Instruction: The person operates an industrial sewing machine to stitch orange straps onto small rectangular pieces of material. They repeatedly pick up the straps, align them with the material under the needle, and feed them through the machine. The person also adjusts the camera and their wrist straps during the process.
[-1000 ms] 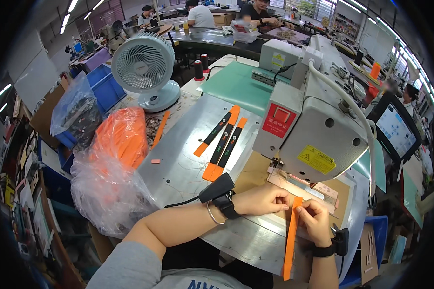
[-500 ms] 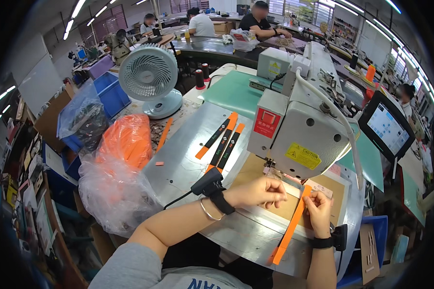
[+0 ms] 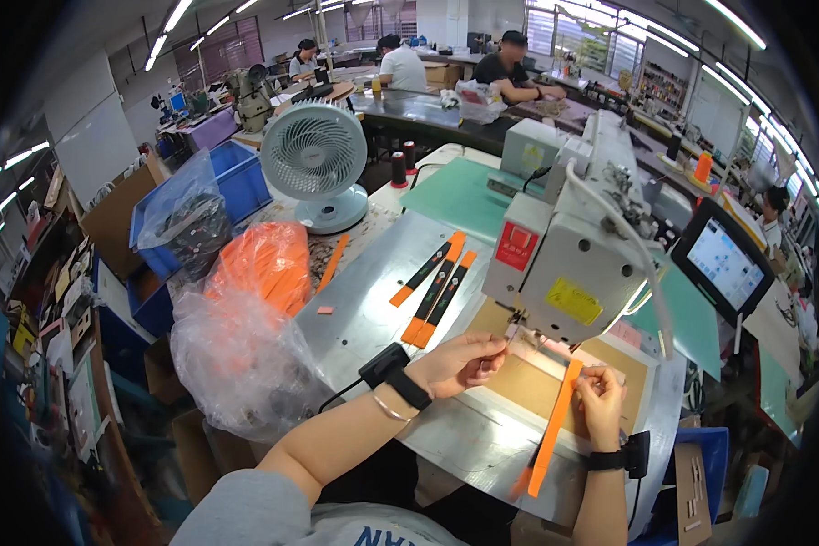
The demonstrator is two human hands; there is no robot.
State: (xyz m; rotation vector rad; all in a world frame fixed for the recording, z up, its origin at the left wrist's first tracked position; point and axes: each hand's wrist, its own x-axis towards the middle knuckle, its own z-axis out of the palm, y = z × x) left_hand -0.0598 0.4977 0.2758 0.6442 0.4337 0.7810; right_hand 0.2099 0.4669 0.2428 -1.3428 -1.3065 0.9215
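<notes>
My right hand (image 3: 602, 400) pinches an orange strap (image 3: 553, 432) near its upper end, and the strap hangs slantwise down toward the table's front edge. Beneath the head of the sewing machine (image 3: 569, 273), my left hand (image 3: 473, 362) has its fingers pressed together close to the needle area. Whatever lies between those fingertips is too small to make out. On the metal table left of the machine lie several orange straps with black printed sections (image 3: 441, 289), side by side. A tan template board (image 3: 519, 387) rests under the machine head, below my fingers.
A bag of orange pieces (image 3: 264, 273) in clear plastic sits at the left, beside a desk fan (image 3: 315, 155) and a blue crate (image 3: 237, 173). A touch screen (image 3: 726, 259) stands right of the machine. Other people work at far tables.
My left hand has moved in toward the needle area, its fingers now pinched together. My right hand still holds the orange strap. The whole view has shifted slightly.
</notes>
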